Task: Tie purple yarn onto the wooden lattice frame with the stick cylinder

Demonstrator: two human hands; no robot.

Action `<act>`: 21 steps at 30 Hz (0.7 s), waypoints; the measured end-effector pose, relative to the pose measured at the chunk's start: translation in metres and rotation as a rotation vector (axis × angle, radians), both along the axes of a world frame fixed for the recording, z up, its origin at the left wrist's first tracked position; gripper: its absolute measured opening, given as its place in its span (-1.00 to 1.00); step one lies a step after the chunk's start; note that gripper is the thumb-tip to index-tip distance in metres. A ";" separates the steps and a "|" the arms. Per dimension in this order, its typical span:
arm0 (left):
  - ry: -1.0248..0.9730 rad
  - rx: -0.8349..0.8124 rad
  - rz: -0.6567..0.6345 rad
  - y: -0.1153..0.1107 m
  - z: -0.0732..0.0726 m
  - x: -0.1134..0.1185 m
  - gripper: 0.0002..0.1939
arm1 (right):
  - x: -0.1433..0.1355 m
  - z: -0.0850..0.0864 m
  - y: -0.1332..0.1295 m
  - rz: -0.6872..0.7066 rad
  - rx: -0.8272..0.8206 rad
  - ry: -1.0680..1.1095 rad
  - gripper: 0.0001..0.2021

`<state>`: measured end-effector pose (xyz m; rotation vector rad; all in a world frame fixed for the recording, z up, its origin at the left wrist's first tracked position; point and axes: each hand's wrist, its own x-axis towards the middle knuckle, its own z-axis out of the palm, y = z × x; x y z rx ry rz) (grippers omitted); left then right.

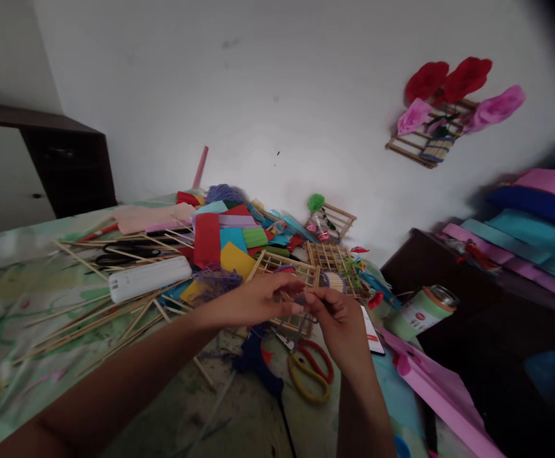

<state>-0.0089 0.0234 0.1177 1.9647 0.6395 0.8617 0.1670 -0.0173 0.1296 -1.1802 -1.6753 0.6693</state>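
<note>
Both hands meet over the middle of the cluttered table. My left hand (262, 298) comes from the left, its thumb and fingers pinched at a thin purple yarn. My right hand (340, 321) pinches at the same spot, fingers curled, with a loop of the yarn (309, 320) hanging between the hands. Behind and below them lies a small wooden stick lattice (281, 262), partly hidden by the hands. Nearer me are a blue glue gun (258, 362) and scissors (313, 372) with red and yellow handles.
Thin wooden sticks (86, 324), a white case (150, 278), coloured paper (207, 242) and tangled purple yarn (213, 280) lie left. A phone (371, 331), a green jar (420, 313) and pink paper (442, 394) are right. A flower-decorated lattice (413, 147) hangs on the wall.
</note>
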 end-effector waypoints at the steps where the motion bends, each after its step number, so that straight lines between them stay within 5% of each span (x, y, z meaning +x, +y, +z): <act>1: -0.053 -0.043 -0.047 -0.002 -0.003 0.006 -0.61 | -0.001 -0.001 0.001 0.018 -0.005 0.024 -0.83; 11: -0.325 -0.309 -0.059 0.000 -0.017 0.026 -0.77 | -0.003 -0.003 0.005 0.018 0.007 0.111 -0.83; 21: -0.194 -0.140 0.015 0.001 -0.018 0.022 -0.84 | -0.004 -0.001 0.003 0.051 0.004 0.153 -0.81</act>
